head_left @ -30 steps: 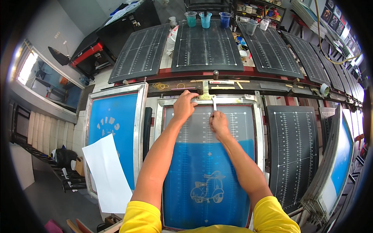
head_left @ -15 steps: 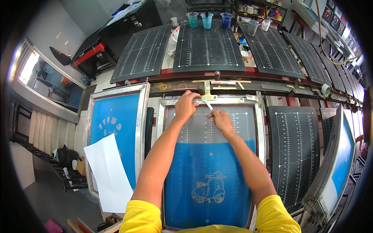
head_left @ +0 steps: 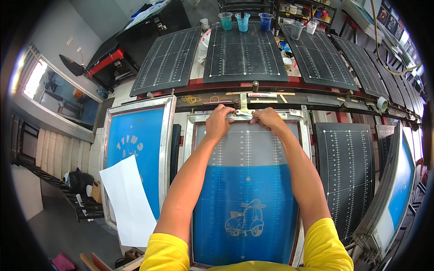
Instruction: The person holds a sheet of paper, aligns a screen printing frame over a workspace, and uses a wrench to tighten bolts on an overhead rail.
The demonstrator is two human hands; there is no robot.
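Note:
A silk-screen frame (head_left: pixel 304 180) with blue mesh (head_left: pixel 217 189) and a scooter design lies before me, its far edge at a metal hinge clamp (head_left: pixel 244 103). At that clamp, my right hand (head_left: pixel 270 119) grips a silver spanner (head_left: pixel 244 113), which lies nearly crosswise along the frame's far edge. Just left of the clamp is my left hand (head_left: pixel 219 122), its fingers closed at the clamp's hardware by the spanner's other end. What those fingers pinch is hidden.
Left stands another blue screen (head_left: pixel 169 135) with a white paper sheet (head_left: pixel 129 203) over it. Black print boards (head_left: pixel 346 180) flank and face me. Cups of coloured ink (head_left: pixel 242 22) stand at the back. Stacked screens (head_left: pixel 384 217) lean at right. A dark rail (head_left: pixel 312 100) holds rubber bands and tape.
The spanner has swung from pointing toward me to lying nearly crosswise. My right hand has moved away from me and slightly right with it. My left hand stays by the clamp.

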